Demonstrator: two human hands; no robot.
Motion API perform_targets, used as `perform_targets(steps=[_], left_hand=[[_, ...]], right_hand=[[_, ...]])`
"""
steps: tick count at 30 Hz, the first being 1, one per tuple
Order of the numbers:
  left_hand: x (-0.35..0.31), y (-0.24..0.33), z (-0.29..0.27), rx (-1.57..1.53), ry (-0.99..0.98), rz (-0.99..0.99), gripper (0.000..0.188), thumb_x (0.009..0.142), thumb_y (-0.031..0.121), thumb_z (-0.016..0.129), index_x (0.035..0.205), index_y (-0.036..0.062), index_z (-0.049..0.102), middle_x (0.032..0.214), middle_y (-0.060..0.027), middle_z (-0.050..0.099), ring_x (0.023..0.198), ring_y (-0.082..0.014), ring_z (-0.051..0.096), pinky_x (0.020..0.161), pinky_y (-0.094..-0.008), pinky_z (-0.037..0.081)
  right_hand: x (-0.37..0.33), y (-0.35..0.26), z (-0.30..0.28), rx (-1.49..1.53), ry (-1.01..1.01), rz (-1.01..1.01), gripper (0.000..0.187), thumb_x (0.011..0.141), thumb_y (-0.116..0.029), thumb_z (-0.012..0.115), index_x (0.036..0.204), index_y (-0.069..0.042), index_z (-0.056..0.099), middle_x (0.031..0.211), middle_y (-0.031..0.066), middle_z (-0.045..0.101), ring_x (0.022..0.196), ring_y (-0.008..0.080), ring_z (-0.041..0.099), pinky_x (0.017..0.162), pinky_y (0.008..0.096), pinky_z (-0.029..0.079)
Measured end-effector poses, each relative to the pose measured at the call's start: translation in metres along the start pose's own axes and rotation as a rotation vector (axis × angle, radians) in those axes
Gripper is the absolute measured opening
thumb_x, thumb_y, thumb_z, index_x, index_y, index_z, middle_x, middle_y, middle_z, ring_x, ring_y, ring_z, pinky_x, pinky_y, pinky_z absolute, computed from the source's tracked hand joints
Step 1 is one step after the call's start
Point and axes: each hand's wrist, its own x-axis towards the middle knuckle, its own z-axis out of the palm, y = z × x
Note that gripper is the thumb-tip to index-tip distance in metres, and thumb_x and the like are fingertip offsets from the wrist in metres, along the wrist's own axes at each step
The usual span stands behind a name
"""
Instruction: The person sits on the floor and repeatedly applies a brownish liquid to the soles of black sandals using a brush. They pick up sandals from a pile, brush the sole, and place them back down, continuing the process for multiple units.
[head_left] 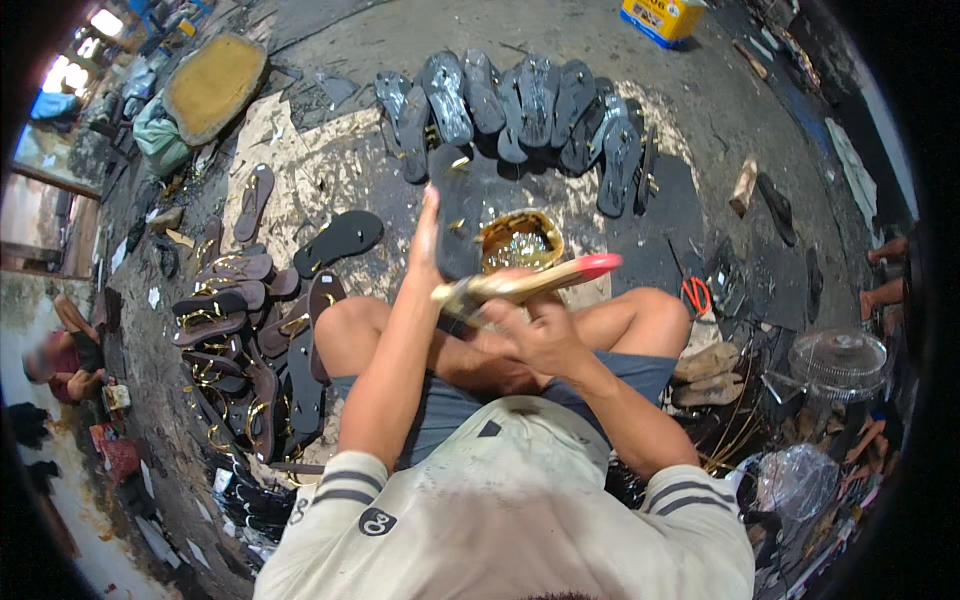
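Note:
My left hand (428, 235) is closed on the edge of a dark flip-flop sole (454, 200), which is tilted up on its side, with gold strap bits at its face. In my right hand (545, 335) is a paintbrush (530, 283) with a pale wooden handle and a red end pointing right. Its head lies toward the lower part of the sole; whether the bristles touch it I cannot tell. Just beyond the brush, a bowl (487, 240) holds shiny amber liquid, its rim coated brown. My crossed legs are below both hands.
Several glossy coated soles (447, 98) stand in a row beyond the bowl. Sandals with gold straps (235, 270) pile up at left, near a black sole (340, 240). Red-handled scissors (697, 295), wooden shoe lasts (708, 376) and a fan (838, 358) are at right. Another person (80, 360) sits far left.

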Motion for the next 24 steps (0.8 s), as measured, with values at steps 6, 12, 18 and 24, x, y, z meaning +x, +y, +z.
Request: perform_targets(steps=[6, 12, 18, 24], left_hand=[[0.129, 0.099, 0.014, 0.401, 0.195, 0.091, 0.117, 0.082, 0.083, 0.046, 0.157, 0.0096, -0.005, 0.157, -0.0278, 0.023, 0.139, -0.0433, 0.036, 0.107, -0.0579, 0.038], [0.073, 0.209, -0.243, 2.177, 0.219, -0.181, 0.094, 0.07, 0.035, 0.08, 0.148, 0.0025, 0.039, 0.142, -0.0268, 0.05, 0.131, -0.0415, 0.049, 0.11, -0.0426, 0.04], [-0.007, 0.192, -0.285, 2.099, 0.141, 0.432, 0.042, 0.069, 0.028, 0.085, 0.085, 0.0059, 0.053, 0.084, -0.0158, 0.06, 0.079, -0.0349, 0.058, 0.072, -0.0449, 0.046], [-0.062, 0.172, -0.239, 1.812, 0.337, 0.545, 0.035, 0.076, 0.011, 0.072, 0.104, 0.0058, 0.051, 0.091, -0.0148, 0.061, 0.084, -0.028, 0.061, 0.082, -0.0382, 0.049]], right_hand=[[0.031, -0.041, -0.034, 0.088, 0.318, -0.165, 0.031, 0.096, -0.012, 0.066, 0.122, 0.0, 0.054, 0.113, 0.0052, 0.061, 0.103, 0.0115, 0.057, 0.092, 0.0263, 0.045], [0.01, 0.017, -0.111, 0.013, 0.525, 0.066, 0.037, 0.096, -0.015, 0.065, 0.128, 0.001, 0.054, 0.114, 0.0031, 0.061, 0.105, 0.0109, 0.055, 0.094, 0.0257, 0.043], [0.059, 0.058, -0.094, -0.484, 0.158, 0.143, 0.028, 0.093, -0.018, 0.067, 0.113, 0.002, 0.067, 0.112, 0.0128, 0.069, 0.102, 0.0209, 0.065, 0.091, 0.0322, 0.049], [0.104, 0.115, -0.055, -1.085, -0.242, 0.002, 0.031, 0.083, -0.033, 0.073, 0.102, -0.008, 0.072, 0.094, 0.0137, 0.07, 0.099, 0.034, 0.062, 0.088, 0.0454, 0.048]])
